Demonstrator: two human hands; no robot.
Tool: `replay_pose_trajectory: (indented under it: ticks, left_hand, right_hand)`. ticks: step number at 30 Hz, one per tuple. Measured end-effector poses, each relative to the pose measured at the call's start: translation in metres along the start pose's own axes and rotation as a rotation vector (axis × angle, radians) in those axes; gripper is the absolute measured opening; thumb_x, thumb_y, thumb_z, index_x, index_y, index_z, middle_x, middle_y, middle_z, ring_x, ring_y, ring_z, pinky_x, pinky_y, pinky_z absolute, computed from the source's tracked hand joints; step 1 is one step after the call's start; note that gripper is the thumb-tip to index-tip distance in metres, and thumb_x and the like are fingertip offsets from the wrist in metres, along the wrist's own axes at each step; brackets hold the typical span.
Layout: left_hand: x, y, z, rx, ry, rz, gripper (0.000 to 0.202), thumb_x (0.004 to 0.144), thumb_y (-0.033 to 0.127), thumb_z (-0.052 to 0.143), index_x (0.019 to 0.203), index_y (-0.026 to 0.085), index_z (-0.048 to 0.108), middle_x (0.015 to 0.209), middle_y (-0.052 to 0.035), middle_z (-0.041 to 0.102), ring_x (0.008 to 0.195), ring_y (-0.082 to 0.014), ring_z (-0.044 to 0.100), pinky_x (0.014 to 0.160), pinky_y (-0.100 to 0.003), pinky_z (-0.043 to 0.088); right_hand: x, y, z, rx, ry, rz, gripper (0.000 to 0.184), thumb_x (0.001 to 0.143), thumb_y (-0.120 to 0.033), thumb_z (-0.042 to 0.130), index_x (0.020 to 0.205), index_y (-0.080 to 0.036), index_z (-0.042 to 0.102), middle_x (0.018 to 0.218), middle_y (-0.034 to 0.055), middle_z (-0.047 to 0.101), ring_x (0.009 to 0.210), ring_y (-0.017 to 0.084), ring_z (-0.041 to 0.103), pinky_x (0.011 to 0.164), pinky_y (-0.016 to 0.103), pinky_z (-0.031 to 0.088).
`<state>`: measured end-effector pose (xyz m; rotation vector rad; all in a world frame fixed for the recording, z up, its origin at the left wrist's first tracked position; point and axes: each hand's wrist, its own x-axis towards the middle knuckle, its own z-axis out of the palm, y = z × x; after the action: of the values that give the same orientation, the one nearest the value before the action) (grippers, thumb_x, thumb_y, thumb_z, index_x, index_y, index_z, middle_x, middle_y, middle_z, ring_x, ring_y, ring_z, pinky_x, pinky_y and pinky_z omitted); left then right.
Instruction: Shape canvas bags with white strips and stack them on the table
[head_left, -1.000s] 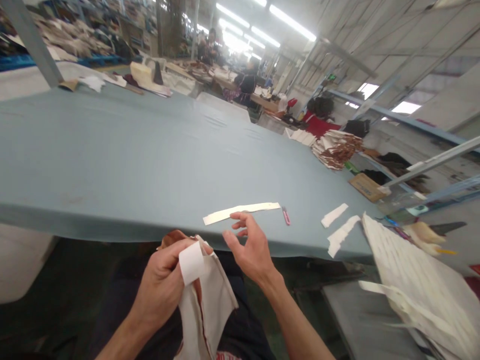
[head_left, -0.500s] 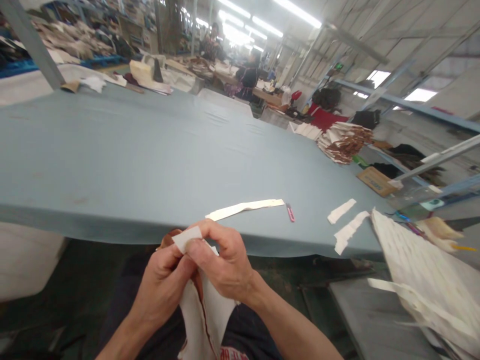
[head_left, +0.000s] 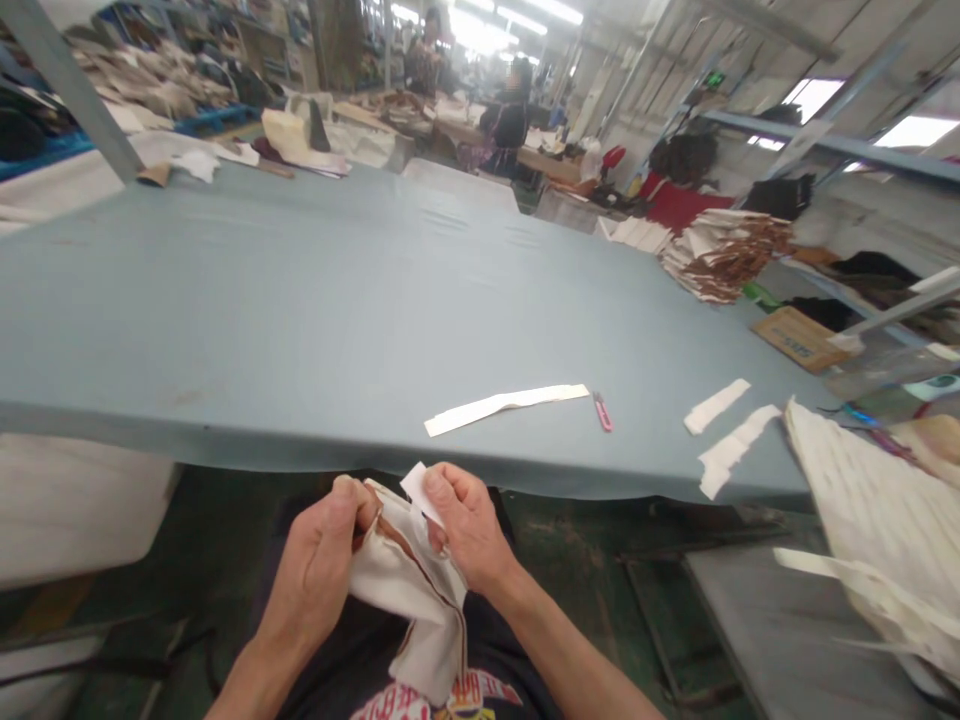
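Over my lap hangs a cream piece of material (head_left: 409,580) with brown edges and a brown inner side. My left hand (head_left: 319,550) is closed on its upper left corner. My right hand (head_left: 466,525) pinches a small white strip (head_left: 417,487) between thumb and fingers, at the upper right side of the piece; whether those fingers also grip the piece is hard to see. On the table ahead lie a long cream strip (head_left: 506,405) and, at its right end, a pair of small pink-handled thread snips (head_left: 602,412).
A blue-grey covered table (head_left: 300,300) spans the view. Two torn white strips (head_left: 739,445) lie near its right front edge, beside a pile of cream strips (head_left: 855,500). Farther back are a stack of cream and brown pieces (head_left: 724,255) and a cardboard box (head_left: 801,338). People work in the background.
My hands have moved apart; before, both were together at the top of the piece. The white strip has come away to the right in my right hand. The view has shifted slightly.
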<state>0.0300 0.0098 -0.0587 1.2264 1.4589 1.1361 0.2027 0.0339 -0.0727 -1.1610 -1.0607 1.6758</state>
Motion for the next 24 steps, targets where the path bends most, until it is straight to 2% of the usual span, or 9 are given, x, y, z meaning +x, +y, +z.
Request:
replay_pose_trajectory:
  ticks: [5, 8, 10, 13, 15, 18, 20, 24]
  left_hand:
    - [-0.012, -0.03, -0.015, 0.04, -0.071, -0.115, 0.084, 0.104, 0.093, 0.037, 0.06, 0.025, 0.058, 0.056, -0.0014, 0.061, 0.052, -0.0202, 0.049, 0.057, -0.031, 0.05]
    - [-0.021, -0.04, -0.025, 0.074, -0.103, -0.139, 0.083, 0.106, 0.087, 0.039, 0.062, 0.024, 0.067, 0.055, -0.0025, 0.065, 0.052, -0.0213, 0.051, 0.061, -0.032, 0.056]
    - [-0.026, -0.038, -0.032, 0.094, -0.122, -0.129, 0.072, 0.105, 0.081, 0.049, 0.07, 0.023, 0.074, 0.063, -0.0029, 0.071, 0.058, -0.0219, 0.056, 0.064, -0.031, 0.056]
    - [-0.029, -0.026, -0.04, 0.111, -0.186, -0.116, 0.05, 0.094, 0.068, 0.07, 0.078, 0.022, 0.081, 0.073, -0.0038, 0.079, 0.066, -0.0233, 0.064, 0.062, -0.027, 0.054]
    - [-0.028, -0.016, -0.043, 0.114, -0.227, -0.112, 0.041, 0.091, 0.059, 0.074, 0.077, 0.021, 0.082, 0.072, -0.0042, 0.079, 0.066, -0.0232, 0.065, 0.061, -0.026, 0.052]
    - [-0.024, -0.004, -0.045, 0.107, -0.243, -0.079, 0.038, 0.092, 0.055, 0.072, 0.076, 0.022, 0.084, 0.07, -0.0038, 0.076, 0.064, -0.0218, 0.062, 0.06, -0.026, 0.052]
    - [-0.021, 0.003, -0.044, 0.102, -0.207, -0.036, 0.038, 0.093, 0.055, 0.073, 0.076, 0.023, 0.084, 0.073, -0.0046, 0.077, 0.063, -0.0215, 0.061, 0.056, -0.025, 0.05]
    - [-0.015, 0.022, -0.037, 0.097, -0.167, 0.022, 0.034, 0.09, 0.054, 0.077, 0.075, 0.024, 0.085, 0.075, -0.0052, 0.077, 0.065, -0.0223, 0.063, 0.053, -0.024, 0.05]
  right_hand:
    - [-0.006, 0.041, 0.018, 0.105, -0.06, 0.125, 0.08, 0.075, -0.105, 0.07, 0.077, -0.027, 0.05, 0.047, -0.012, 0.036, 0.041, 0.008, 0.032, 0.043, 0.025, 0.027]
    - [-0.006, 0.05, 0.021, 0.116, -0.089, 0.154, 0.078, 0.078, -0.102, 0.07, 0.078, -0.027, 0.048, 0.048, -0.0127, 0.033, 0.042, 0.008, 0.029, 0.044, 0.025, 0.028]
    - [-0.005, 0.049, 0.019, 0.09, -0.104, 0.156, 0.074, 0.082, -0.097, 0.073, 0.08, -0.026, 0.051, 0.051, -0.012, 0.037, 0.044, 0.008, 0.031, 0.045, 0.025, 0.028]
    - [-0.009, 0.037, 0.014, 0.031, -0.124, 0.138, 0.067, 0.086, -0.086, 0.079, 0.085, -0.023, 0.056, 0.059, -0.0089, 0.049, 0.05, 0.008, 0.038, 0.049, 0.023, 0.029]
    - [-0.014, 0.023, 0.011, -0.011, -0.128, 0.114, 0.063, 0.088, -0.08, 0.081, 0.088, -0.022, 0.058, 0.064, -0.0078, 0.053, 0.056, 0.008, 0.039, 0.052, 0.022, 0.029]
    - [-0.027, -0.005, 0.008, -0.09, -0.136, 0.079, 0.054, 0.097, -0.073, 0.075, 0.092, -0.022, 0.057, 0.067, -0.008, 0.051, 0.057, 0.008, 0.037, 0.052, 0.022, 0.027]
    - [-0.036, -0.026, 0.009, -0.167, -0.136, 0.049, 0.046, 0.1, -0.065, 0.07, 0.091, -0.023, 0.057, 0.066, -0.0082, 0.049, 0.056, 0.009, 0.037, 0.052, 0.022, 0.028]
    - [-0.049, -0.058, 0.014, -0.358, -0.097, -0.019, 0.034, 0.099, -0.053, 0.068, 0.086, -0.023, 0.058, 0.063, -0.0069, 0.052, 0.056, 0.01, 0.041, 0.053, 0.023, 0.03]
